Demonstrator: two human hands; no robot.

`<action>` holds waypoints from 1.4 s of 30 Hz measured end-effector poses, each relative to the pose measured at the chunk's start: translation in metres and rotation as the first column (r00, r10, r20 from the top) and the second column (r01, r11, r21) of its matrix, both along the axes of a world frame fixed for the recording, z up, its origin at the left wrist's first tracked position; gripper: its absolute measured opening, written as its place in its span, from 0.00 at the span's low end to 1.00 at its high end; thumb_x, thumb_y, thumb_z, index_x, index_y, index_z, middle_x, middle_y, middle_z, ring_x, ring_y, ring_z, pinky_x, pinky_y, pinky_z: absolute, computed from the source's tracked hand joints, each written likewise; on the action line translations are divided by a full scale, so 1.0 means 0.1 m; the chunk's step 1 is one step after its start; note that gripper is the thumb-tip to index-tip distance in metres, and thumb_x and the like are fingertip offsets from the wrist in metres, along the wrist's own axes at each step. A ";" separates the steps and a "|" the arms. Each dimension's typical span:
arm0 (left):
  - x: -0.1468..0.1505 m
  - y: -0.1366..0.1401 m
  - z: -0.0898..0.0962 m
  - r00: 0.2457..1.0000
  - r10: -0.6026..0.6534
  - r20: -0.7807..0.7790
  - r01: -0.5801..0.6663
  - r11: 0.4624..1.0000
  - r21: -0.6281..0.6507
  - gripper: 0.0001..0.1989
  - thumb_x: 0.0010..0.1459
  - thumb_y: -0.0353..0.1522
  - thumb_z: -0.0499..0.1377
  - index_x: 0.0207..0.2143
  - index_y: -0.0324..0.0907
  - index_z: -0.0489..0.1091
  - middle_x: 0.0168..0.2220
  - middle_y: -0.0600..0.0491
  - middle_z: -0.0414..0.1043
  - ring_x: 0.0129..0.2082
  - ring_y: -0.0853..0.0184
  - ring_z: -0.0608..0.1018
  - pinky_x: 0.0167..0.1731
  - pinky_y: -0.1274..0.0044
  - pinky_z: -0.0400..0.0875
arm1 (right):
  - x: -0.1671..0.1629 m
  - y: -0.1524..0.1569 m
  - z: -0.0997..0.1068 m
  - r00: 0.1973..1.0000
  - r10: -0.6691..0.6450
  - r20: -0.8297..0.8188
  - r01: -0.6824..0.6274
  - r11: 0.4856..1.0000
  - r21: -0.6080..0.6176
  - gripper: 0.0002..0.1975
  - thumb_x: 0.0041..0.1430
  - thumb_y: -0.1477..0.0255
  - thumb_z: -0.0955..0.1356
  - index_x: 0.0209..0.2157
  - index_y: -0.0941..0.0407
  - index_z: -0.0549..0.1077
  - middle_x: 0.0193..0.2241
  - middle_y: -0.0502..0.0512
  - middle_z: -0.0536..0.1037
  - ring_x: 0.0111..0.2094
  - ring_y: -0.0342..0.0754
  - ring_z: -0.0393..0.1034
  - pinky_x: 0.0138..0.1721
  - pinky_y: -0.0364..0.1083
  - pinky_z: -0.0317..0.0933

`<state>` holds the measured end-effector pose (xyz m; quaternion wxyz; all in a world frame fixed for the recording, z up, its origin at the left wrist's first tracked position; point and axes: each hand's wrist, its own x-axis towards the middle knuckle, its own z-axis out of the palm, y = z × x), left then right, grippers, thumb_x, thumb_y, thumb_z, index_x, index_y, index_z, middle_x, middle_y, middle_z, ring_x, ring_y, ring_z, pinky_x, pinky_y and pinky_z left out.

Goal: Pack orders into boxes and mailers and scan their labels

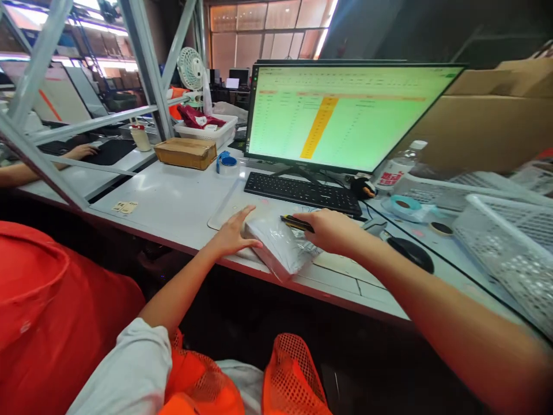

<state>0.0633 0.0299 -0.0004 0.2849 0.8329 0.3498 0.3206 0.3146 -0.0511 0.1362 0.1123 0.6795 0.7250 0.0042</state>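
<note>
**Utility knife (298, 223) in hand, wrapped package (276, 242) before the keyboard (302, 193)**

From where I stand, I see a person working with 2 bare hands at a white desk (173, 199). The package, pale under shiny clear wrap, lies just in front of the keyboard, on the person's side, with 1 corner reaching the desk's near edge.

The right hand (327, 227) is closed around the black-and-yellow knife, right in front of the keyboard. The knife points left over the package; whether it touches the wrap, I cannot tell. The left hand (235, 233) is open, fingers spread, in front of the keyboard's left end, its thumb at the package's left side.

The monitor (345, 121) stands behind the keyboard. Left of the keyboard sit a blue tape roll (228, 165) and a cardboard box (185, 153); right of it, a bottle (394, 170) and a black mouse (410, 254). Well left of it, a co-worker's hand (81, 152) rests on another desk.
</note>
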 end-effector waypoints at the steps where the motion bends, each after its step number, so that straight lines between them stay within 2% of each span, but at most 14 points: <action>1: 0.06 0.01 0.07 0.995 -0.052 -0.080 0.053 0.999 0.002 0.57 0.49 0.46 0.78 0.75 0.47 0.54 0.76 0.40 0.52 0.74 0.48 0.61 0.71 0.60 0.62 | -0.04 0.04 -0.03 1.000 -0.003 -0.021 0.003 1.000 0.011 0.32 0.61 0.75 0.66 0.67 0.47 0.73 0.53 0.60 0.83 0.50 0.60 0.79 0.44 0.52 0.70; 3: 0.19 -0.01 0.16 0.973 -0.039 -0.228 0.035 0.999 -0.020 0.58 0.49 0.47 0.77 0.75 0.44 0.54 0.77 0.37 0.46 0.75 0.44 0.59 0.71 0.58 0.60 | -0.13 0.17 -0.05 0.999 -0.018 -0.043 0.019 1.000 0.023 0.31 0.61 0.75 0.66 0.66 0.49 0.73 0.53 0.61 0.83 0.51 0.59 0.79 0.46 0.51 0.70; 5: 0.30 -0.08 0.15 0.949 0.096 -0.301 -0.101 0.995 -0.003 0.51 0.56 0.49 0.73 0.74 0.40 0.58 0.76 0.33 0.50 0.73 0.42 0.62 0.69 0.57 0.64 | -0.25 0.32 -0.03 0.999 -0.023 -0.041 0.024 0.999 0.027 0.30 0.61 0.76 0.67 0.65 0.49 0.74 0.54 0.62 0.83 0.52 0.60 0.79 0.47 0.51 0.70; 10: 0.44 -0.27 0.01 0.902 0.331 -0.278 -0.322 0.944 0.078 0.45 0.62 0.50 0.67 0.73 0.40 0.58 0.74 0.35 0.56 0.69 0.44 0.70 0.62 0.60 0.71 | -0.45 0.41 0.13 1.000 0.006 -0.011 -0.007 1.000 -0.018 0.29 0.57 0.79 0.68 0.60 0.52 0.79 0.52 0.67 0.82 0.51 0.62 0.79 0.45 0.52 0.69; 15: 0.49 -0.36 0.07 0.884 0.351 -0.309 -0.345 0.936 0.077 0.44 0.64 0.51 0.65 0.73 0.40 0.58 0.74 0.36 0.56 0.65 0.46 0.73 0.60 0.63 0.72 | -0.12 -0.34 0.14 0.998 0.042 0.047 -0.039 0.997 -0.065 0.27 0.62 0.79 0.64 0.60 0.49 0.78 0.48 0.63 0.84 0.48 0.62 0.80 0.40 0.52 0.68; 18: 0.47 -0.45 0.15 0.857 0.365 -0.364 -0.361 0.929 0.082 0.44 0.64 0.53 0.64 0.73 0.40 0.57 0.73 0.35 0.58 0.62 0.46 0.76 0.57 0.64 0.74 | 0.30 -0.84 0.06 0.998 -0.054 0.045 0.056 0.997 -0.048 0.29 0.64 0.75 0.64 0.63 0.42 0.76 0.44 0.60 0.85 0.42 0.63 0.81 0.36 0.53 0.69; 21: 0.40 -0.52 0.29 0.803 0.412 -0.431 -0.392 0.909 0.140 0.46 0.60 0.56 0.65 0.70 0.38 0.62 0.70 0.33 0.61 0.60 0.44 0.76 0.56 0.61 0.75 | 0.68 -0.96 -0.15 0.983 -0.186 0.004 0.185 0.980 0.074 0.28 0.66 0.67 0.65 0.66 0.41 0.73 0.43 0.60 0.85 0.40 0.66 0.80 0.36 0.56 0.70; 24: 0.34 -0.40 0.47 0.822 0.385 -0.420 -0.280 0.915 0.290 0.40 0.59 0.56 0.66 0.62 0.37 0.71 0.70 0.35 0.62 0.66 0.42 0.69 0.63 0.57 0.68 | 0.91 -0.70 -0.54 0.957 -0.278 -0.088 0.291 0.926 0.241 0.31 0.70 0.62 0.61 0.72 0.50 0.64 0.48 0.66 0.84 0.44 0.68 0.80 0.40 0.58 0.71; 27: 0.39 -0.12 0.59 0.909 0.098 -0.406 0.060 0.931 0.360 0.28 0.66 0.49 0.63 0.59 0.41 0.73 0.67 0.40 0.66 0.67 0.48 0.68 0.66 0.59 0.64 | 0.98 -0.39 -0.99 0.947 -0.281 -0.157 0.316 0.904 0.286 0.32 0.72 0.65 0.58 0.73 0.57 0.61 0.54 0.71 0.80 0.48 0.65 0.78 0.45 0.59 0.71; 30: 0.51 0.15 0.58 0.875 -0.176 -0.452 0.343 0.882 0.322 0.19 0.69 0.43 0.62 0.56 0.41 0.75 0.58 0.43 0.74 0.59 0.53 0.74 0.61 0.63 0.69 | 1.00 -0.20 -1.24 0.958 -0.232 -0.171 0.278 0.902 0.330 0.30 0.70 0.66 0.59 0.69 0.61 0.67 0.55 0.73 0.78 0.53 0.65 0.75 0.52 0.61 0.70; 32: 0.58 0.26 0.52 0.872 -0.219 -0.438 0.384 0.861 0.334 0.16 0.69 0.42 0.62 0.51 0.40 0.76 0.52 0.44 0.77 0.55 0.54 0.76 0.57 0.64 0.70 | 0.96 -0.10 -1.24 0.961 -0.163 -0.226 0.247 0.872 0.423 0.27 0.69 0.66 0.60 0.64 0.60 0.72 0.56 0.72 0.78 0.56 0.66 0.73 0.56 0.63 0.68; 35: 0.61 0.29 0.41 0.892 -0.215 -0.397 0.377 0.839 0.393 0.14 0.70 0.42 0.61 0.45 0.40 0.75 0.45 0.45 0.79 0.49 0.56 0.77 0.51 0.67 0.71 | 0.74 0.12 -1.06 0.931 0.006 -0.365 0.201 0.828 0.524 0.26 0.70 0.66 0.59 0.62 0.60 0.74 0.59 0.69 0.76 0.60 0.62 0.70 0.63 0.61 0.63; 39: 0.62 0.26 0.37 0.868 -0.208 -0.450 0.405 0.821 0.403 0.17 0.73 0.43 0.57 0.38 0.40 0.76 0.38 0.47 0.80 0.42 0.58 0.80 0.44 0.69 0.70 | 0.22 0.55 -0.85 0.900 0.095 -0.426 0.058 0.941 0.332 0.28 0.72 0.64 0.59 0.67 0.59 0.69 0.64 0.66 0.73 0.65 0.55 0.66 0.67 0.54 0.58; 42: 0.63 0.25 0.36 0.870 -0.184 -0.457 0.392 0.821 0.416 0.21 0.75 0.43 0.53 0.35 0.40 0.77 0.36 0.46 0.81 0.38 0.59 0.82 0.40 0.71 0.70 | -0.03 0.77 -0.86 0.910 0.068 -0.410 0.021 0.978 0.209 0.29 0.71 0.59 0.64 0.68 0.54 0.69 0.63 0.64 0.76 0.63 0.60 0.69 0.66 0.60 0.58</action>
